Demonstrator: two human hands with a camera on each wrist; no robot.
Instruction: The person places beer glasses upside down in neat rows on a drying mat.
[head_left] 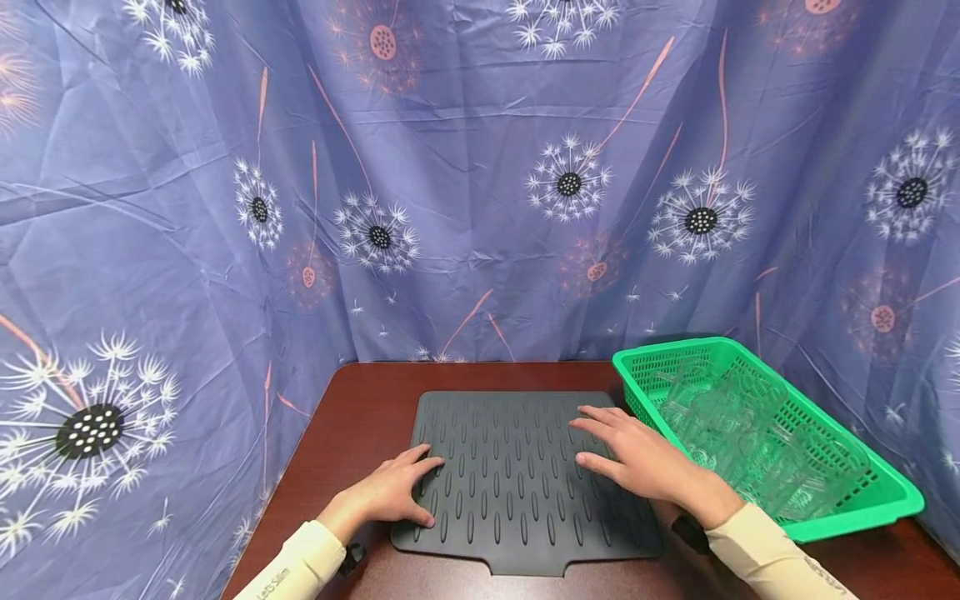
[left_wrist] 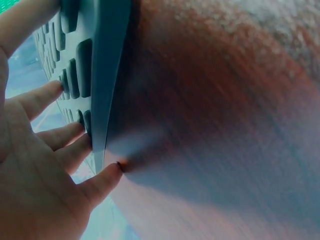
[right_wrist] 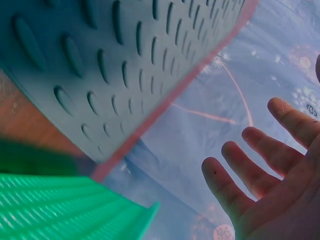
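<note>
A dark grey ridged drying mat lies flat on the brown table, its short spout toward the front edge. My left hand is at the mat's left edge with fingers spread; in the left wrist view several fingertips rest on the ridges and the little finger reaches the table. Over the mat's right side, my right hand hovers with fingers extended, and the right wrist view shows its fingers raised off the mat. Neither hand holds anything.
To the right stands a green plastic basket with several clear glass cups inside, close beside my right forearm. The table shows around the mat. A blue dandelion-print curtain hangs behind and at both sides.
</note>
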